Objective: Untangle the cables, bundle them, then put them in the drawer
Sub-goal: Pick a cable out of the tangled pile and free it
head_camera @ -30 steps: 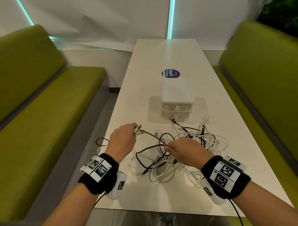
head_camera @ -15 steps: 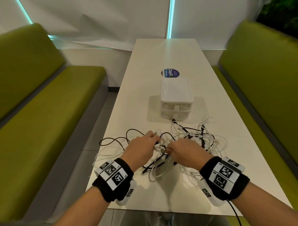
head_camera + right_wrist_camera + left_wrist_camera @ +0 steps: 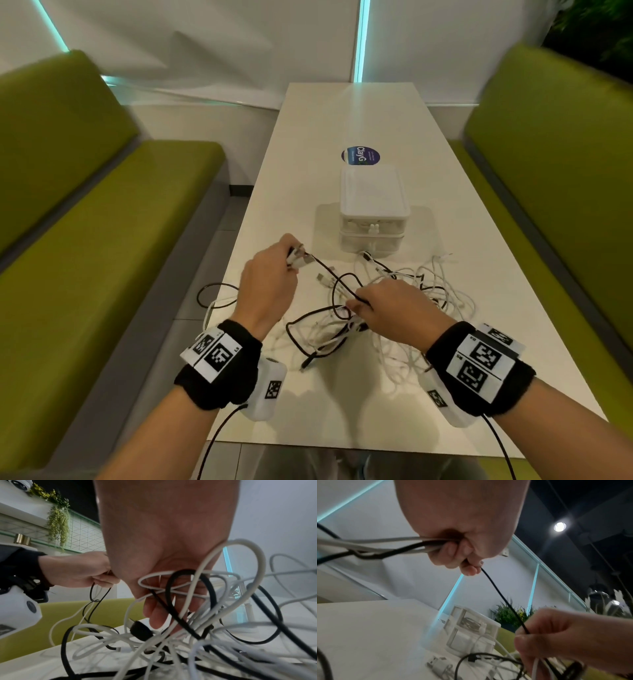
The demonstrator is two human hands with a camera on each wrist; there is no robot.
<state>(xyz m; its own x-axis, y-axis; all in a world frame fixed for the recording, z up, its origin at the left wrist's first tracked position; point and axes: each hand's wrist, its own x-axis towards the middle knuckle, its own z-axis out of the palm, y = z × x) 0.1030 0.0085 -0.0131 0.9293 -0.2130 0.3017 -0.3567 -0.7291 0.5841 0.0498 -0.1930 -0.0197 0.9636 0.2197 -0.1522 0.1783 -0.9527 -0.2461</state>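
Note:
A tangle of white and black cables (image 3: 428, 294) lies on the white table (image 3: 359, 113) near its front. My left hand (image 3: 274, 281) is raised left of the pile and grips a bunch of white and black cable strands (image 3: 388, 546), with plug ends sticking out past the fingers. A black cable (image 3: 329, 270) runs from it to my right hand (image 3: 387, 308), which pinches that cable over the pile. In the right wrist view, loops of the tangle (image 3: 205, 642) hang round my right hand's fingers (image 3: 159, 615). The white two-tier drawer box (image 3: 373, 205) stands shut just behind the cables.
Green benches (image 3: 102, 240) run along both sides of the table. A round blue sticker (image 3: 359, 156) lies behind the drawer box. A black cable loop (image 3: 212, 291) hangs over the table's left edge. My wrist-camera leads trail off the front edge.
My left hand has drawn back from beside the right hand, up and to the left, pulling the black cable out of the pile. The right hand has stayed over the tangle.

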